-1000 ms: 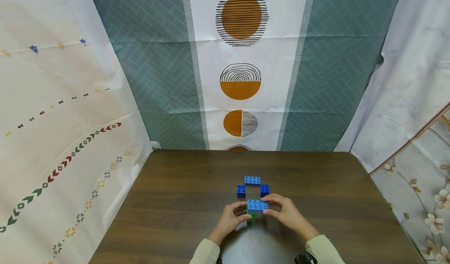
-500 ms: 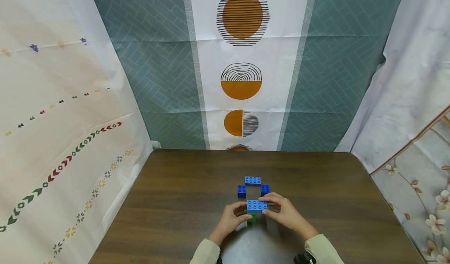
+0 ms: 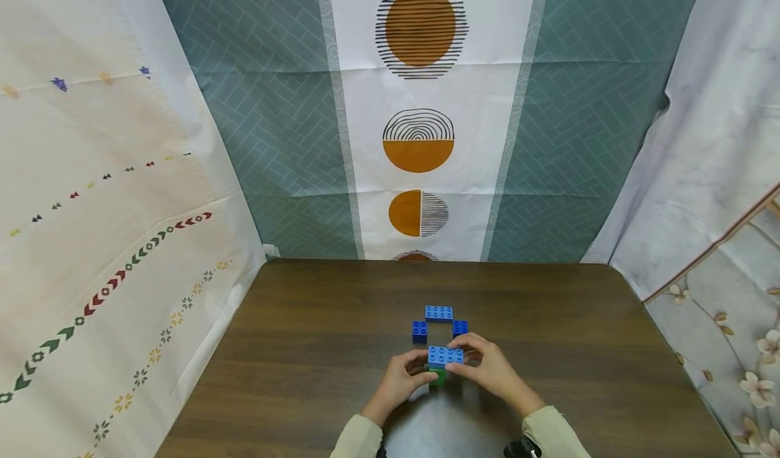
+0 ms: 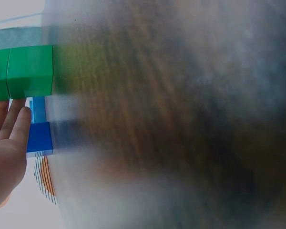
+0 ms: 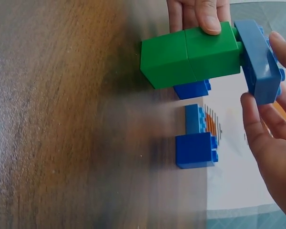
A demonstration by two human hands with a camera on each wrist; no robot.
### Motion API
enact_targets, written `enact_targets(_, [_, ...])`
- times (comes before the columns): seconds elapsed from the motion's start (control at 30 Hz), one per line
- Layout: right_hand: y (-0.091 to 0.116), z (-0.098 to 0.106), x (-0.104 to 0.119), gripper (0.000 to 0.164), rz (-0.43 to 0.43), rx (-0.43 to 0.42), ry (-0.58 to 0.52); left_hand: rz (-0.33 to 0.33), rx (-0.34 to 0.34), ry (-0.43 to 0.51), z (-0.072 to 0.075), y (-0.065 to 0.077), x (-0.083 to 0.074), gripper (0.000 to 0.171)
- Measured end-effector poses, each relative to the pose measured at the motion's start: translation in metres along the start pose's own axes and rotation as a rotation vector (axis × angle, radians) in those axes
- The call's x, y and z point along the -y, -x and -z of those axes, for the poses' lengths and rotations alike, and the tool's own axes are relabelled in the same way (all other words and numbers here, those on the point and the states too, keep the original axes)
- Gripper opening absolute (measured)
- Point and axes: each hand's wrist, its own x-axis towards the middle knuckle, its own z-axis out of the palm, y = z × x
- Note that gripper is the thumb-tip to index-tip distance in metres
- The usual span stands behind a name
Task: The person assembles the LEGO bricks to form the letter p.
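Two green toy bricks (image 5: 190, 57) are stacked upright on the table. My left hand (image 3: 399, 381) grips the stack, its thumb on the upper green brick in the right wrist view. A light blue eight-stud brick (image 3: 445, 356) sits over the top of the stack and reaches out to the right. In the right wrist view it is tilted, with some green studs showing beneath it. My right hand (image 3: 492, 371) pinches this light blue brick, fingers on its far side and underside. The left wrist view shows the green bricks (image 4: 30, 71) from the side.
Behind the hands, two dark blue bricks (image 3: 419, 331) and another light blue brick (image 3: 439, 314) form an arch-like group on the brown table (image 3: 317, 349). A patterned cloth (image 3: 292, 139) hangs behind the table's far edge.
My right hand has shifted slightly left, its thumb and fingers sliding along the light blue brick. The left hand and the green stack have hardly moved.
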Motion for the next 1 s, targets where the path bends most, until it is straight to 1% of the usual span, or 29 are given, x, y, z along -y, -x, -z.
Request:
enact_targets(0.1, [-0.001,-0.001,-0.009,0.029,-0.024,0.012,0.028,0.001,0.0,-0.014,0.0,0.0,0.0,0.034])
enact_targets(0.27, [-0.003,0.0,-0.02,0.032,-0.03,0.065,0.028,0.019,0.003,-0.015,0.001,-0.001,-0.001,0.035])
enact_targets(0.47, [-0.006,0.001,-0.024,0.034,-0.045,0.116,0.021,0.026,-0.001,-0.007,0.001,-0.002,0.0,0.035])
enact_targets(0.5, [-0.006,0.002,-0.023,0.034,-0.046,0.123,0.02,0.025,-0.001,-0.006,0.001,-0.001,-0.003,0.035])
enact_targets(0.6, [-0.006,0.002,-0.022,0.033,-0.049,0.135,0.012,0.021,0.0,0.002,0.0,0.0,-0.004,0.035])
enact_targets(0.7, [-0.007,0.001,-0.017,0.032,-0.029,0.131,0.015,0.017,0.006,0.006,0.001,0.001,-0.005,0.035])
enact_targets(0.73, [-0.007,0.0,-0.013,0.032,-0.022,0.127,0.015,0.013,0.007,0.003,0.001,0.0,-0.002,0.035])
enact_targets(0.83, [-0.007,0.0,0.003,0.031,-0.01,0.114,0.012,0.014,0.006,-0.01,0.001,0.0,-0.002,0.035])
enact_targets(0.93, [-0.007,0.002,0.018,0.031,-0.028,0.115,-0.002,0.02,0.0,-0.026,0.001,0.0,-0.002,0.035])
enact_targets(1.0, [-0.007,0.004,0.024,0.031,-0.044,0.121,0.005,0.028,-0.001,-0.037,0.001,0.0,-0.001,0.035])
